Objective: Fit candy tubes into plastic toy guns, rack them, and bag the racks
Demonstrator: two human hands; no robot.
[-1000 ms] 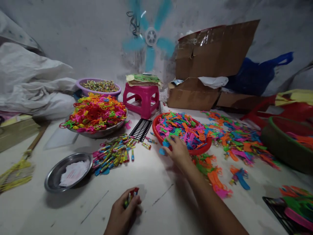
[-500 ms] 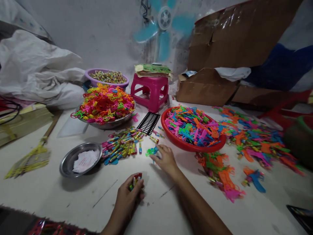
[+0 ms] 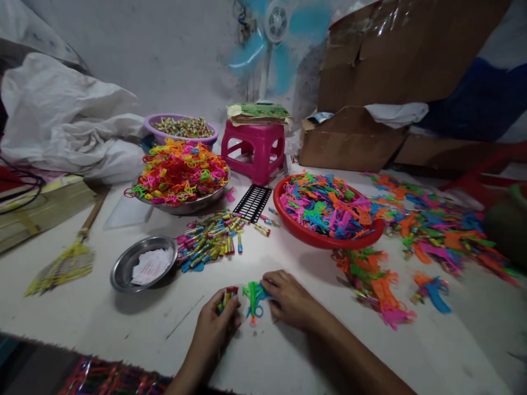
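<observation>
My left hand point(image 3: 217, 315) is closed around several small coloured tubes point(image 3: 229, 299) with red ends. Just right of it, my right hand point(image 3: 290, 299) pinches a few small plastic toy guns point(image 3: 254, 299), green and blue, with a bit of orange at the lower end. The toy guns are low over the white table, close to the left hand's fingertips but apart from them. Beyond the hands lies a loose pile of similar shiny tubes point(image 3: 212, 241). A red basin point(image 3: 313, 236) heaped with toy guns stands to the right.
On the left are a metal bowl point(image 3: 119, 280) with paper slips and a yellow hand broom point(image 3: 61, 266). Behind stand a heaped bowl of colourful plastic pieces point(image 3: 181, 173), a black grid point(image 3: 253, 203), and a pink stool point(image 3: 261, 159). Toy gun bundles point(image 3: 432, 219) spread across the right.
My right hand has moved toward me with the toy guns, from near the tube pile to beside my left hand. The left hand still grips the tubes. The view shifted slightly.
</observation>
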